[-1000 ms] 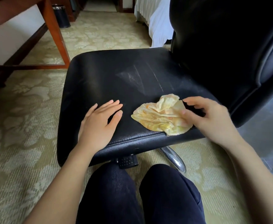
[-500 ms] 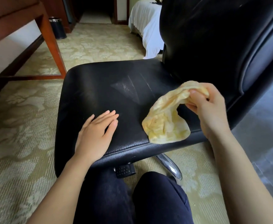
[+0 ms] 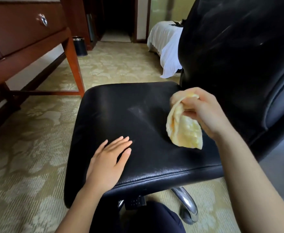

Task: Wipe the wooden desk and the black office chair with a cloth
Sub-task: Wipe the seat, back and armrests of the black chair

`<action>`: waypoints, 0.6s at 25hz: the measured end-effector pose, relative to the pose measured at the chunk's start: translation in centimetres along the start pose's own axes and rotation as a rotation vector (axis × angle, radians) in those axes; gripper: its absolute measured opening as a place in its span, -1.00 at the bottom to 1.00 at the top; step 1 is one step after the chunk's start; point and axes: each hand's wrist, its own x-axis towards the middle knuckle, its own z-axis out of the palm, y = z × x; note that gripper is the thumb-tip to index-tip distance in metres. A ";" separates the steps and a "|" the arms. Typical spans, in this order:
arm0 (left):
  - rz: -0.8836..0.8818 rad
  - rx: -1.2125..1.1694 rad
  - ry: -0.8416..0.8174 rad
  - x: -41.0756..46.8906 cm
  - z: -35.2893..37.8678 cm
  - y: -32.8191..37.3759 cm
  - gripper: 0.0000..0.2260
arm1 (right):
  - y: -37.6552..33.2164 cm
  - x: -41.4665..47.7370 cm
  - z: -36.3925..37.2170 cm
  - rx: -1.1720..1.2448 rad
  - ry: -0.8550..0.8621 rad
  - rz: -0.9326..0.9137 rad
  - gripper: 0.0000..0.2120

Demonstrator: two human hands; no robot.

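Note:
The black office chair (image 3: 134, 115) fills the middle of the view, its leather seat facing me and its tall backrest (image 3: 235, 52) rising at the right. My right hand (image 3: 206, 113) is shut on the yellow cloth (image 3: 183, 126), which hangs bunched just above the seat's right side near the backrest. My left hand (image 3: 109, 160) lies flat, fingers apart, on the seat's front left edge. The wooden desk (image 3: 23, 36) stands at the upper left, with a drawer front and a slanted leg showing.
Patterned green carpet (image 3: 28, 148) surrounds the chair. A small dark waste bin (image 3: 79, 46) stands beyond the desk leg. A bed with white sheets (image 3: 166, 46) sits behind the chair. The chair's chrome base leg (image 3: 186, 202) sticks out by my knees (image 3: 146, 217).
My right hand picked the cloth up off the seat and raised it toward the backrest. The view tilted upward, bringing more of the desk in. The left hand stayed flat on the seat.

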 end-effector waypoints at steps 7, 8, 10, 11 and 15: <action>0.006 0.028 -0.009 -0.1 0.2 -0.2 -0.50 | 7.2 -1.9 0.3 -0.402 0.154 0.000 -0.81; 0.005 0.024 -0.005 -0.2 0.2 -0.2 -0.51 | 7.8 -2.2 -0.3 -0.450 0.144 0.040 -0.85; 0.007 0.020 0.002 -0.1 0.2 -0.2 -0.56 | 8.0 -2.3 -0.9 -0.492 0.073 0.139 -0.93; 0.007 0.019 0.006 -0.2 0.2 -0.2 -0.59 | 8.0 -2.4 -0.8 -0.532 0.040 0.171 -0.84; 0.006 0.022 0.015 -0.2 0.2 -0.1 -0.61 | 7.6 -1.9 0.8 -0.520 0.061 0.127 -0.75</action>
